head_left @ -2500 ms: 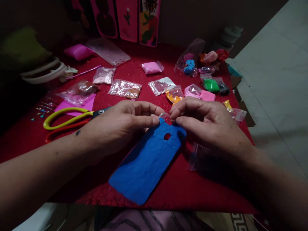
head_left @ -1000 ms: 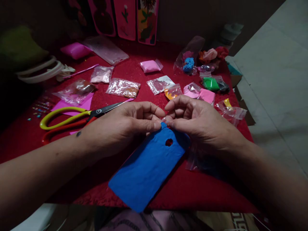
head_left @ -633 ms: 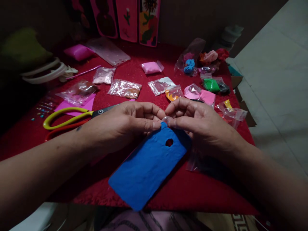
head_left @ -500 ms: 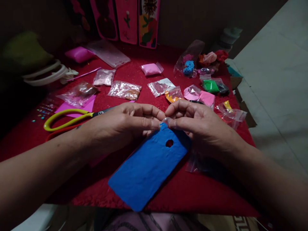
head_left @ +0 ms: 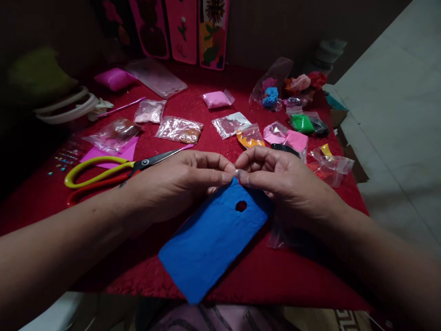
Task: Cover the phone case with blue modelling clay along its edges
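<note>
A flat blue phone-case-shaped piece point(head_left: 212, 243) with a small round hole near its top lies tilted in front of me, its surface slightly uneven like clay. My left hand point(head_left: 193, 177) pinches its top corner between thumb and fingers. On the other side of that corner, my right hand point(head_left: 275, 177) grips the edge the same way, the thumbs almost touching. A bit of clear material shows at the corner between them. Scissors point(head_left: 145, 162) with yellow and red handles lie beside my left hand, blades partly apart.
Small bags of clay, among them pink point(head_left: 217, 99), orange point(head_left: 251, 138) and green point(head_left: 302, 123), lie across the red cloth point(head_left: 292, 280). A clear phone case point(head_left: 158, 78) is at the back, near painted panels point(head_left: 182, 32). Small gems point(head_left: 65, 158) sit at left.
The blue piece has shifted slightly, its lower left corner moving a little right. My left hand sits slightly lower, showing more of the scissor blades. Both hands still pinch the top corner.
</note>
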A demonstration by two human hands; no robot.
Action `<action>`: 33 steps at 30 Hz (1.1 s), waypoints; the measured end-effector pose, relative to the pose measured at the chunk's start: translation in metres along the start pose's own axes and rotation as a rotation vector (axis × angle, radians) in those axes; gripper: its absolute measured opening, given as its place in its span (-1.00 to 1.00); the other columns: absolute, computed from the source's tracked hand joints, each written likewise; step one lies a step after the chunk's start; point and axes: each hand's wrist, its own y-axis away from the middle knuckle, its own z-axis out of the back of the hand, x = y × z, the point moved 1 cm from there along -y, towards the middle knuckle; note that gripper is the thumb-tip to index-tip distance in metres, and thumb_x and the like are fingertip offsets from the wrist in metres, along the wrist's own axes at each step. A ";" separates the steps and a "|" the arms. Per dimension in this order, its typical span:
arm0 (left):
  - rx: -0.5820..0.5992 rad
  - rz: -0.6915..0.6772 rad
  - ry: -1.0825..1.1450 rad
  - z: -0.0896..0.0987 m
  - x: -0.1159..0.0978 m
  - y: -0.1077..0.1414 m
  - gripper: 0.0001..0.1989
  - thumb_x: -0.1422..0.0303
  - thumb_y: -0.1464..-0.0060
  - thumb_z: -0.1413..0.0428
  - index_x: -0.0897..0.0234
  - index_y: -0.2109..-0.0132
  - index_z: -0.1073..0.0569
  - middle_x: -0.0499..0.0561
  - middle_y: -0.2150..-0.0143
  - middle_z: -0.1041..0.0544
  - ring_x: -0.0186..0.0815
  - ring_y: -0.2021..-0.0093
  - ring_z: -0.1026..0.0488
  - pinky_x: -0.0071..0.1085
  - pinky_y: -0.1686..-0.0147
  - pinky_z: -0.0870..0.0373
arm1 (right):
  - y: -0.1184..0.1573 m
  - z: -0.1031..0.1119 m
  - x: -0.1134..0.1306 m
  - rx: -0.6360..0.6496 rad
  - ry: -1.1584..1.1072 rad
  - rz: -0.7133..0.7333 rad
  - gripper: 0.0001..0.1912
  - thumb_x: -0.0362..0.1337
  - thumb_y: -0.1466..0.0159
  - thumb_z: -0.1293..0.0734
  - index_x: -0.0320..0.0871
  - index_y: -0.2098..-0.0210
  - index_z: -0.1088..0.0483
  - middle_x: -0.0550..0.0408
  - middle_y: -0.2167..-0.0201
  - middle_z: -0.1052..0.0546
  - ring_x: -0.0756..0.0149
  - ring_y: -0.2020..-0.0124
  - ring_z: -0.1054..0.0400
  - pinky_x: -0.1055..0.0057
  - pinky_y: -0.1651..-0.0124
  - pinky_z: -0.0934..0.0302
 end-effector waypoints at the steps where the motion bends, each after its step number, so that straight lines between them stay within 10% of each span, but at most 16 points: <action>1: 0.001 -0.001 0.011 0.000 0.000 0.000 -0.97 0.45 0.00 -0.25 0.28 0.33 -0.56 -0.04 0.50 -0.49 -0.42 0.52 -0.41 -0.55 0.49 -0.34 | 0.000 0.000 0.000 -0.008 0.002 0.007 -0.82 -0.35 -0.12 -0.46 -0.15 0.29 -0.43 0.22 0.45 -0.41 0.48 0.46 -0.25 0.55 0.45 -0.09; 33: 0.094 -0.022 -0.039 0.005 -0.004 0.003 -0.89 0.46 -0.04 -0.20 0.23 0.26 -0.59 -0.04 0.39 -0.62 -0.37 0.43 -0.54 -0.53 0.42 -0.46 | 0.001 -0.004 0.005 -0.041 -0.085 -0.038 -0.85 -0.41 -0.09 -0.43 -0.20 0.31 -0.43 0.22 0.46 -0.42 0.55 0.49 -0.24 0.58 0.47 -0.10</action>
